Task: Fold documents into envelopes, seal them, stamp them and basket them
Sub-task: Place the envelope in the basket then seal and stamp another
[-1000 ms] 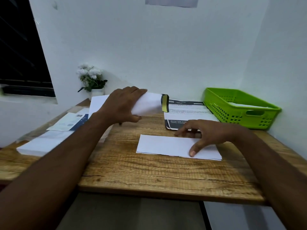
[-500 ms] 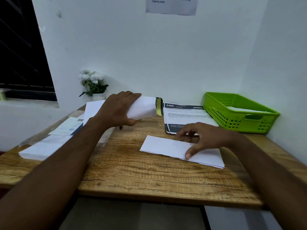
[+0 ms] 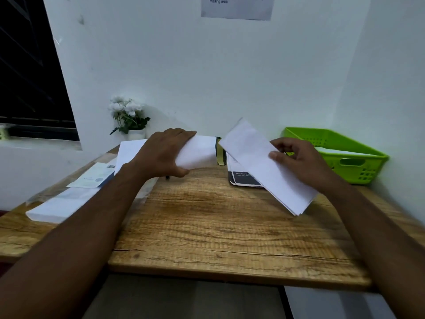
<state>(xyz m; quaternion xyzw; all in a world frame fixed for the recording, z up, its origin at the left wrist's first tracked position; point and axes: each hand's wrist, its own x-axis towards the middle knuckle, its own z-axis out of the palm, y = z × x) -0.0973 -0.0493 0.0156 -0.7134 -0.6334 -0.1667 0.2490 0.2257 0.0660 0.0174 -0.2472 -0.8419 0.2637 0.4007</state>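
Your right hand (image 3: 296,162) pinches the folded document (image 3: 264,164), held tilted over the table (image 3: 218,226), just left of the green basket (image 3: 372,171). Your left hand (image 3: 165,155) grips the envelope (image 3: 200,150), farther left of the basket.

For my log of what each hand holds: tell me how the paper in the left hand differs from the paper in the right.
The envelope in the left hand carries a yellow-and-dark strip at its end; the folded document in the right hand is plain white. The envelope lies about level and looks rounded; the folded document is flat and slants. Both are white paper.
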